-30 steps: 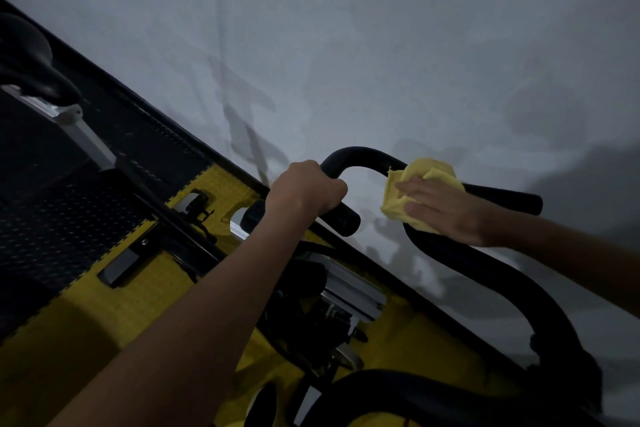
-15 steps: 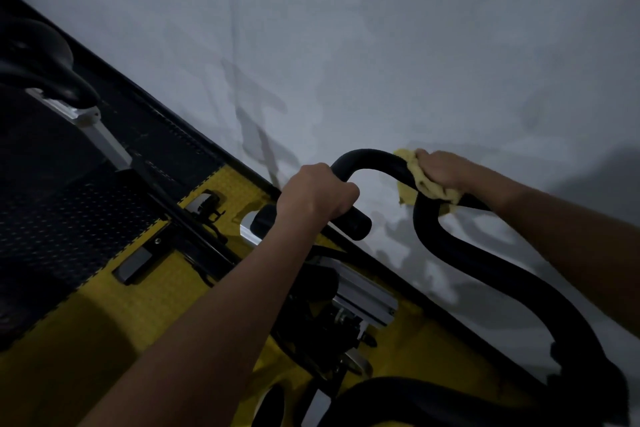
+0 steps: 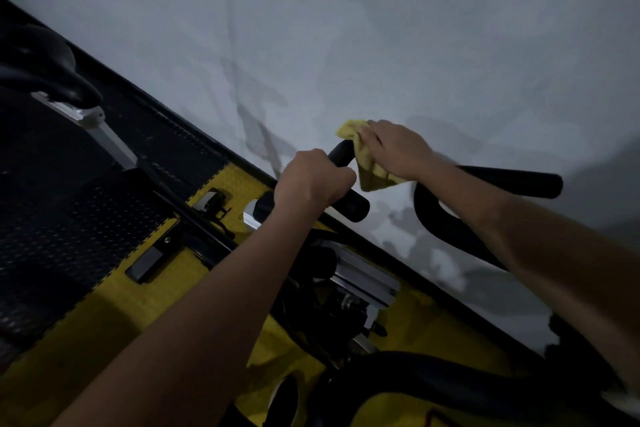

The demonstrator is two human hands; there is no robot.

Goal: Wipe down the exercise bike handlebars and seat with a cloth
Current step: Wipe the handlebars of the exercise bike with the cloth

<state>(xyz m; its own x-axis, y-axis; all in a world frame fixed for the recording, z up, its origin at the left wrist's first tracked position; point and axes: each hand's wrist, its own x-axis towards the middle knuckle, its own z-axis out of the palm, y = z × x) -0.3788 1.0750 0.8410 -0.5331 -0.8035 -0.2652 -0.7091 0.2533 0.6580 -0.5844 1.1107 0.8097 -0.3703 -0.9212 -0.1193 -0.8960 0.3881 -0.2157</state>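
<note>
The black handlebar (image 3: 446, 225) of the exercise bike loops across the middle of the view, with one end grip (image 3: 512, 181) pointing right. My left hand (image 3: 311, 182) grips the near end of the bar. My right hand (image 3: 394, 149) holds a crumpled yellow cloth (image 3: 372, 172) wrapped over the top bend of the bar, right beside my left hand. The black seat (image 3: 41, 69) stands on its silver post (image 3: 104, 135) at the far left, away from both hands.
A grey wall (image 3: 381, 28) rises directly behind the handlebar. The floor below is black (image 3: 62, 218) and yellow (image 3: 121, 315) matting. The bike's frame and silver stem bracket (image 3: 360, 274) sit under my left forearm. More black frame tubing (image 3: 450, 388) curves along the bottom right.
My right hand has slid the cloth left along the bar, from the right-hand stretch to the top bend next to my left hand. My left hand has kept its grip.
</note>
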